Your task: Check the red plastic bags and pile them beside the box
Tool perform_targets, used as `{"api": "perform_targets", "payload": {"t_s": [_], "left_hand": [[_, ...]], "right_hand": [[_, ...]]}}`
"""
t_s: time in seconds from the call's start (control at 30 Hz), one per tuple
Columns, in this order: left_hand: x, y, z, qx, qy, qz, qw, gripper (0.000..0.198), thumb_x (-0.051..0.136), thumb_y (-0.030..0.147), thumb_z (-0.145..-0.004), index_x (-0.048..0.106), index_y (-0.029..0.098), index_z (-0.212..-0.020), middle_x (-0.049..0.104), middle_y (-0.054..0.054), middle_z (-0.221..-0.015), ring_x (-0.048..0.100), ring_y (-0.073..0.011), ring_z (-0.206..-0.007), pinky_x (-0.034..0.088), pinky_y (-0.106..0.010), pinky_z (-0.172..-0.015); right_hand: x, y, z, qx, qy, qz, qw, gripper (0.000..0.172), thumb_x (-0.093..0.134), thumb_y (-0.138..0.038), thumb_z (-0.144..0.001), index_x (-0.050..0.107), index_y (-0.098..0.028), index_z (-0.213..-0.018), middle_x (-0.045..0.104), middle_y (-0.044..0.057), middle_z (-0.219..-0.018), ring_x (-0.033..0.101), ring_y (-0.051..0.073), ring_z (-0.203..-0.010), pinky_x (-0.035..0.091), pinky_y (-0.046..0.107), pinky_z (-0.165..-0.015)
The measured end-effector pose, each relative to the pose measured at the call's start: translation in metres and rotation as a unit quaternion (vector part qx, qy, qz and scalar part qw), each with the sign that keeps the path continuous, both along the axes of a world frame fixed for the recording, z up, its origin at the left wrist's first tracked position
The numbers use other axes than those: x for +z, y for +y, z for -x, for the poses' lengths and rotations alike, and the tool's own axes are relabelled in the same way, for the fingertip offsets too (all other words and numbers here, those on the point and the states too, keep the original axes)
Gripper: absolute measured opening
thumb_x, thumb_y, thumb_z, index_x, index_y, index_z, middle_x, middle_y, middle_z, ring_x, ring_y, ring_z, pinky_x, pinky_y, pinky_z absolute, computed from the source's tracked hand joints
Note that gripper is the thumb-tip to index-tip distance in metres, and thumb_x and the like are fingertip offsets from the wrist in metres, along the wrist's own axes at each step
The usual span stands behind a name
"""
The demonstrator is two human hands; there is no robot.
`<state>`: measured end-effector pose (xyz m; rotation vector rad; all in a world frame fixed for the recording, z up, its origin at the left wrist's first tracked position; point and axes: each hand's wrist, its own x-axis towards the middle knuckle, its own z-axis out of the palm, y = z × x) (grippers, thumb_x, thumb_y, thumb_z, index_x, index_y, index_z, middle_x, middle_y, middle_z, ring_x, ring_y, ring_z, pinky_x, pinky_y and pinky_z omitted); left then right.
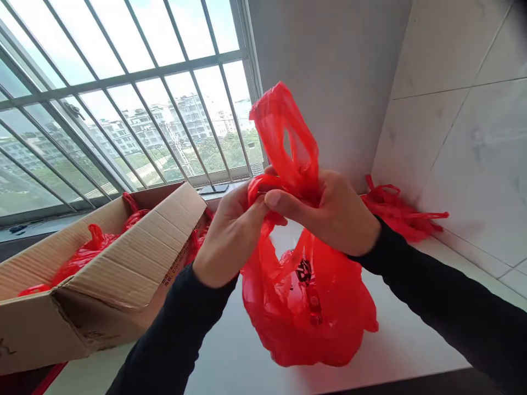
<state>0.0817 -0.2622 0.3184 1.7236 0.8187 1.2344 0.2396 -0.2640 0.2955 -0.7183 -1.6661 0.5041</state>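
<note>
A red plastic bag (308,312) hangs in the air over the white counter, something dark showing through its thin film. Both hands grip it at the neck. My left hand (233,233) is closed on one twisted handle, thumb and fingers pinched round it. My right hand (329,211) is closed on the other handle, whose loop (284,131) stands up above the fists. The two handles cross between my hands. Both arms wear black sleeves.
An open cardboard box (123,263) at the left holds several tied red bags (88,249). A pile of loose red bags (395,211) lies against the tiled wall at the right. The white counter (411,334) runs below; a barred window (123,109) is behind.
</note>
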Motion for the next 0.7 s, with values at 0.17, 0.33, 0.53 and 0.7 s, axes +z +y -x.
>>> {"api": "perform_targets", "payload": {"t_s": [0.17, 0.33, 0.53, 0.7], "left_hand": [[-0.013, 0.007, 0.011, -0.099, 0.143, 0.028, 0.984, 0.024, 0.072, 0.027, -0.085, 0.065, 0.020, -0.106, 0.069, -0.003, -0.092, 0.067, -0.0176, -0.084, 0.054, -0.027, -0.073], [-0.032, 0.010, 0.044, -0.110, 0.128, 0.103, 0.980, 0.027, 0.058, 0.039, -0.097, 0.070, 0.018, -0.085, 0.075, -0.007, -0.098, 0.070, -0.0208, -0.095, 0.055, -0.026, -0.079], [-0.034, 0.020, 0.080, -0.099, -0.321, 0.190, 0.923, 0.040, 0.032, 0.018, -0.105, 0.051, 0.019, -0.070, 0.046, 0.007, -0.044, 0.060, -0.0101, -0.049, 0.061, -0.027, -0.075], [-0.043, 0.023, 0.070, -0.088, -0.169, 0.260, 0.947, 0.031, 0.040, 0.032, -0.101, 0.050, 0.021, -0.074, 0.028, 0.010, -0.045, 0.023, -0.0081, -0.034, 0.042, -0.023, -0.039]], "right_hand": [[0.003, 0.009, -0.002, -0.048, 0.035, -0.019, 0.998, 0.031, 0.062, -0.045, -0.095, 0.066, -0.019, -0.078, 0.044, -0.007, -0.053, 0.041, 0.009, -0.048, 0.036, 0.025, -0.047], [-0.005, 0.011, -0.018, -0.086, 0.026, 0.017, 0.996, 0.027, 0.059, -0.048, -0.096, 0.061, -0.022, -0.089, 0.044, -0.008, -0.060, 0.041, 0.009, -0.049, 0.036, 0.026, -0.048], [-0.027, 0.016, -0.037, -0.082, 0.092, 0.088, 0.988, 0.030, 0.046, -0.052, -0.101, 0.058, -0.025, -0.094, 0.034, -0.008, -0.061, 0.032, 0.010, -0.050, 0.034, 0.026, -0.049], [-0.029, 0.018, -0.031, 0.013, 0.132, 0.184, 0.974, 0.030, 0.046, -0.043, -0.103, 0.053, -0.023, -0.083, 0.030, -0.009, -0.058, 0.027, 0.008, -0.049, 0.027, 0.024, -0.046]]}}
